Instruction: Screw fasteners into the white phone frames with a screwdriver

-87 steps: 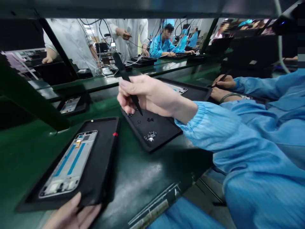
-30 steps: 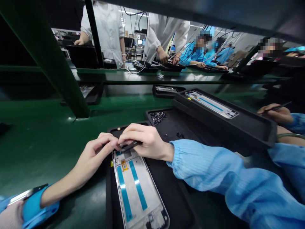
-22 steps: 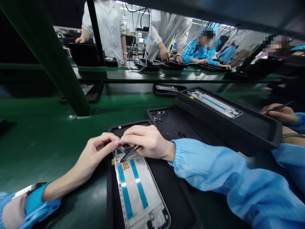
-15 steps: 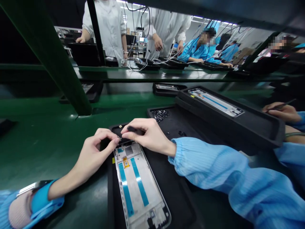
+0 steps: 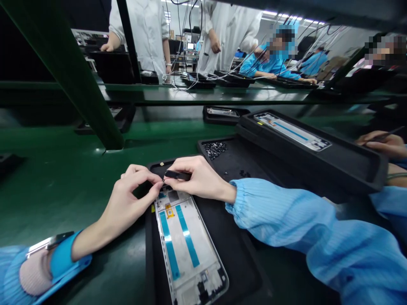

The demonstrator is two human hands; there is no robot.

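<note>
My left hand (image 5: 132, 197) is closed in a pinch, thumb and index finger meeting at a tiny part too small to name. Right beside it, my right hand (image 5: 202, 178) is closed around a slim black tool (image 5: 178, 175), its kind partly hidden by the fingers. The right fingertips also meet at the tiny part. Both hands are over the top end of a silver phone frame (image 5: 187, 220) with two blue strips and an orange flex cable (image 5: 170, 211). The frame lies in a black tray (image 5: 235, 254), and the hands hide part of its top edge.
Behind my right hand, a black tray (image 5: 251, 159) holds a heap of small dark parts (image 5: 214, 150). Another phone frame (image 5: 294, 132) lies in stacked trays. A green post (image 5: 92, 97) rises at left. A co-worker's hand (image 5: 383, 143) holds a thin dark tool at right.
The view has shifted slightly. My fingertips have come closer together at the frame's top end, and the black tool lies more level. Both hands keep their grips.
</note>
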